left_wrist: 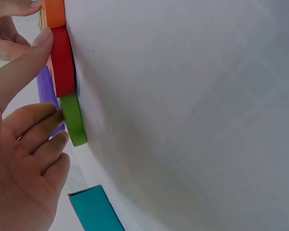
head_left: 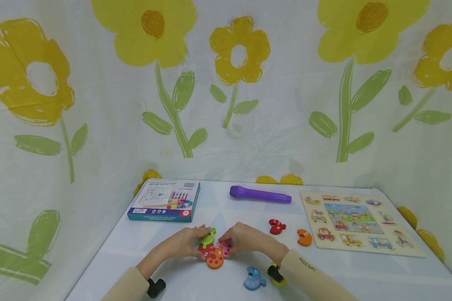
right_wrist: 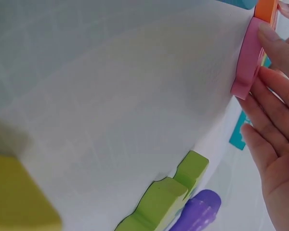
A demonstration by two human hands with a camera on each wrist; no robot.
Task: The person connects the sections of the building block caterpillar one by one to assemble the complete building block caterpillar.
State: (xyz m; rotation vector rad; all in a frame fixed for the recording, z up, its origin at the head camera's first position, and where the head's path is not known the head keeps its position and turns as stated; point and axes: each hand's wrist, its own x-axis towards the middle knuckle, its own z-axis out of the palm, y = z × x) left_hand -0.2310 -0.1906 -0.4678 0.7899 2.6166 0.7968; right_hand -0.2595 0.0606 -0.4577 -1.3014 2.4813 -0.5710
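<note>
Several joined puzzle pieces lie flat on the table in the head view: a green caterpillar head (head_left: 207, 239), a red piece (head_left: 206, 251) marked 2, an orange piece (head_left: 215, 261) marked 3 and a pink piece (head_left: 224, 248). My left hand (head_left: 182, 243) holds their left side, its thumb against the red edge and its fingers by the green head. The right hand (head_left: 246, 238) pinches the pink piece, with the thumb on its near edge; the right fingers hide part of it. In the right wrist view that pink edge (right_wrist: 248, 60) meets the orange one.
Right of the hands lie a blue piece (head_left: 253, 279), a red piece (head_left: 276, 226), an orange piece (head_left: 304, 237) and, by the right wrist, a yellow piece (head_left: 280, 282). Green piece (right_wrist: 156, 204) shows below. Behind stand a box (head_left: 163, 200), purple microphone-shaped stick (head_left: 261, 195) and picture board (head_left: 361, 223).
</note>
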